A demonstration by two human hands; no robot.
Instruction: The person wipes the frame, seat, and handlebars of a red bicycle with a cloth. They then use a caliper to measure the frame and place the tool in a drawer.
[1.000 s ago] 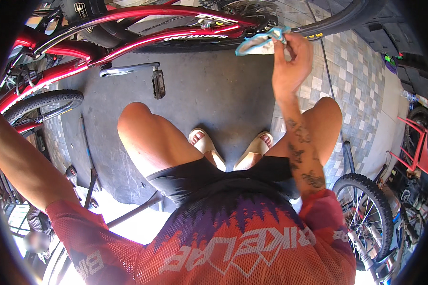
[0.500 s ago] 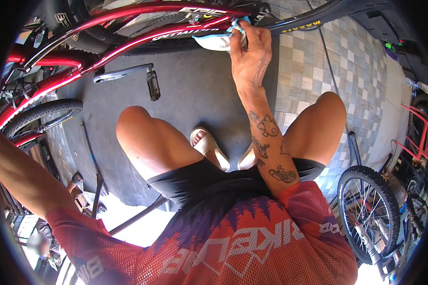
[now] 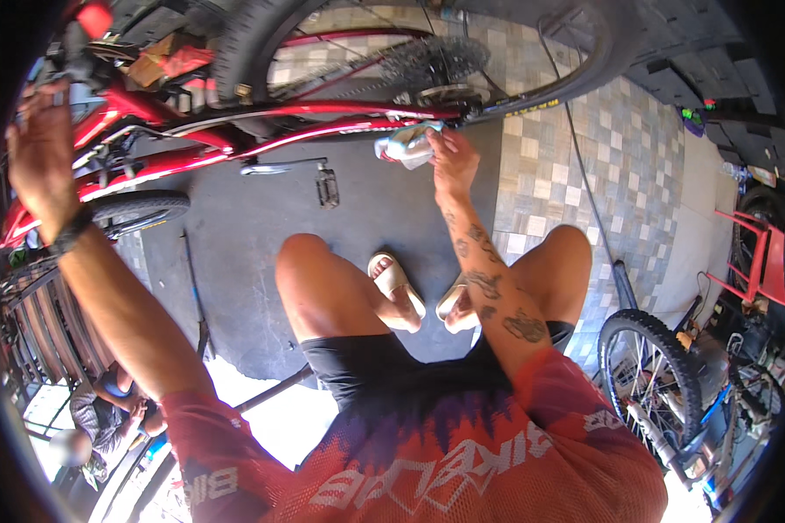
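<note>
A red bicycle [image 3: 262, 146] lies across the far side of the view. My right hand [image 3: 455, 164] pinches a white and light-blue cloth [image 3: 407, 146], which lies against or just beside the red tube near the rear hub. At the far left my left hand [image 3: 44, 161], with a dark band on its wrist, reaches up beside the bicycle's dark front parts. Its fingers look stretched out and apart; whether they touch the bicycle I cannot tell. The rear wheel [image 3: 235, 54] with its cassette [image 3: 436, 65] shows beyond the frame, and a crank arm with a pedal [image 3: 326, 186] sticks out toward me.
A dark mat [image 3: 235, 261] lies under my sandalled feet, with checkered tiles [image 3: 549, 174] to the right. A loose wheel [image 3: 650, 375] and bicycle parts stand at the lower right, near a red chair [image 3: 754, 257]. Another person [image 3: 105, 418] sits at the lower left.
My left hand has come into view beside the bicycle's front. My right hand has moved slightly nearer to me with the cloth, and the bicycle's rear wheel now shows more fully as the view shifted.
</note>
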